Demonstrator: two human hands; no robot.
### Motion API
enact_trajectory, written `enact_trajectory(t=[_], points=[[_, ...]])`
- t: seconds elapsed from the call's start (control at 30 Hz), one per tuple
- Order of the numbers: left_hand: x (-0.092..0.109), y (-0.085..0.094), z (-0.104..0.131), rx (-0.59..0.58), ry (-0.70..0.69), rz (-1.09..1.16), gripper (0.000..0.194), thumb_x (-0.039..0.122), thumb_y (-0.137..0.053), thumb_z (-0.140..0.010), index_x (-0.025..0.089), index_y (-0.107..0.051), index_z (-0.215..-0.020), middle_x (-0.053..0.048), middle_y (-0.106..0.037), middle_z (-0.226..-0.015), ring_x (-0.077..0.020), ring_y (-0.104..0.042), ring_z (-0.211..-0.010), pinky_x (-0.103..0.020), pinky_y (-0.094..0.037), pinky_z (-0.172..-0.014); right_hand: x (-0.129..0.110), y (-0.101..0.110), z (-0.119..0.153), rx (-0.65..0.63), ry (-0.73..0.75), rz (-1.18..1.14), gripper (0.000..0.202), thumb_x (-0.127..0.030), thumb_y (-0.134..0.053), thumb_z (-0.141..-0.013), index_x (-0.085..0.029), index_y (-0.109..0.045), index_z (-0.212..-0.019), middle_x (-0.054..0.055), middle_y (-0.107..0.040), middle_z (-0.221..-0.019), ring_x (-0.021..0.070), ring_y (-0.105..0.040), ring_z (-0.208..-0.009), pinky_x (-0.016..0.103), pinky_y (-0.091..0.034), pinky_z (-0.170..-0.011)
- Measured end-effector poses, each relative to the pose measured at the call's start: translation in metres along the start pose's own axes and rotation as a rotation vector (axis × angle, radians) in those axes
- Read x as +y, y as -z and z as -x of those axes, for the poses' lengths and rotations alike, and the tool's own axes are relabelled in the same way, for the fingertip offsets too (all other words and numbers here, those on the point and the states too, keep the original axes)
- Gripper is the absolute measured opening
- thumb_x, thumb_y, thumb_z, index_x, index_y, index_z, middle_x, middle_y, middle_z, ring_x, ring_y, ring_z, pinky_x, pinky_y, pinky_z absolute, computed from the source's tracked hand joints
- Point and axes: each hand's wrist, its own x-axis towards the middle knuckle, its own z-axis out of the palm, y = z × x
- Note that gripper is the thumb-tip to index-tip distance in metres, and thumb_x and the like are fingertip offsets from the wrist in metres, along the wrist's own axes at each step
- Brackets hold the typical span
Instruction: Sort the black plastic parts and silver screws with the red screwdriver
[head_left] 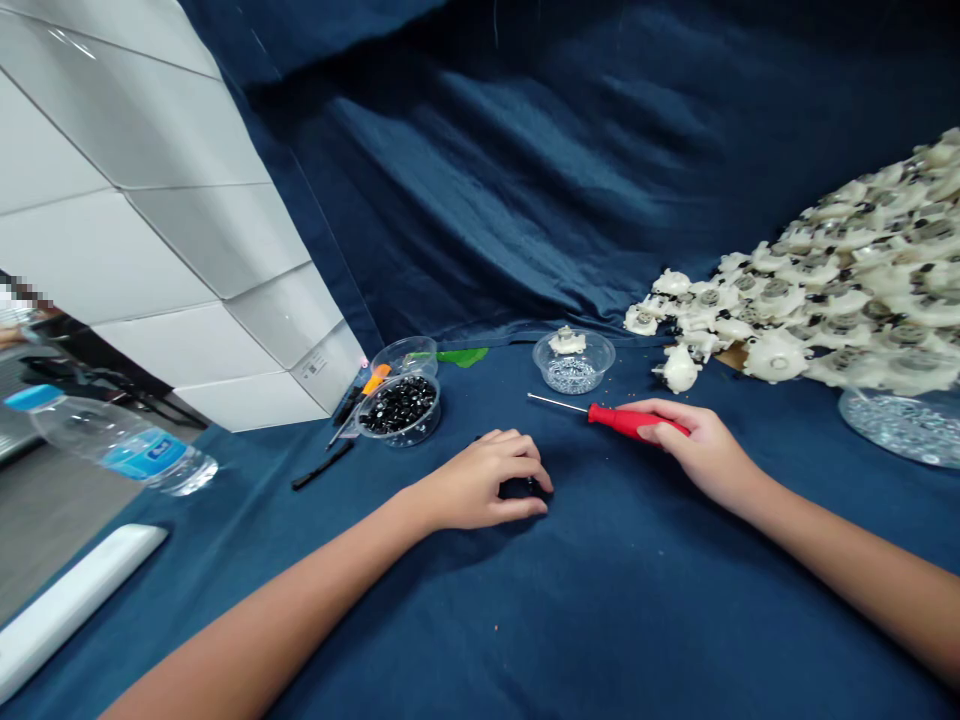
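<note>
Screwdriver [636,421], red-handled, is gripped in the right hand [701,450] right of centre, its shaft pointing left. Left hand [491,480], near centre, curls its fingers over a dark part [519,487], mostly hidden beneath. Tub [401,410] of black pieces sits left of that hand; bowl [574,365] of silvery bits, with a white part [568,341] in it, stands above, between both hands. White parts [817,280] heap at upper right.

btl [112,440] L | boxes [169,255] behind it | part [568,342] in ctr tub [609,362] | parts pile [832,290] R
</note>
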Motion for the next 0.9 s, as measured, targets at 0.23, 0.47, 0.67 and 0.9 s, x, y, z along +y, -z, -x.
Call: enact_trajectory(t=[0.23,0.47,0.67,0.9], points=[[-0.009,0.016,0.014,0.009,0.065,-0.082,0.007,0.019,-0.065,-0.095,0.023,-0.069,-0.091,-0.002,-0.070,-0.093,-0.0192,-0.064,-0.089,-0.034,-0.048,-0.094,0.001,0.002,0.000,-0.021,-0.018,-0.034,0.032,-0.033,-0.062,-0.092,-0.025,-0.084,-0.113,0.003,-0.084,-0.116,0.0305,-0.073,-0.110,0.039,-0.053,-0.098],[-0.018,0.031,0.070,0.074,0.235,-0.003,0.017,0.039,-0.063,-0.107,0.026,-0.070,-0.116,-0.008,-0.071,-0.130,-0.0252,-0.063,-0.127,-0.041,-0.047,-0.113,0.001,0.002,0.000,-0.038,-0.044,-0.037,0.032,-0.033,-0.062,-0.091,-0.025,-0.083,-0.113,0.003,-0.083,-0.116,0.0304,-0.072,-0.110,0.039,-0.051,-0.095],[-0.031,0.019,0.097,0.038,0.331,-0.005,0.088,0.062,-0.077,-0.094,0.032,-0.037,-0.166,-0.014,-0.035,-0.174,-0.0380,-0.031,-0.163,-0.060,-0.031,-0.132,0.001,-0.001,0.000,-0.022,-0.039,-0.031,0.031,-0.033,-0.062,-0.091,-0.025,-0.083,-0.112,0.004,-0.083,-0.115,0.0304,-0.073,-0.110,0.039,-0.052,-0.097],[-0.023,0.005,0.070,0.064,0.374,-0.067,0.099,0.070,-0.075,-0.091,0.032,-0.030,-0.170,-0.012,-0.020,-0.181,-0.0379,-0.018,-0.168,-0.059,-0.026,-0.135,0.005,-0.001,-0.002,-0.030,-0.026,-0.007,0.031,-0.034,-0.062,-0.091,-0.026,-0.083,-0.112,0.004,-0.083,-0.119,0.0324,-0.071,-0.115,0.041,-0.051,-0.098]])
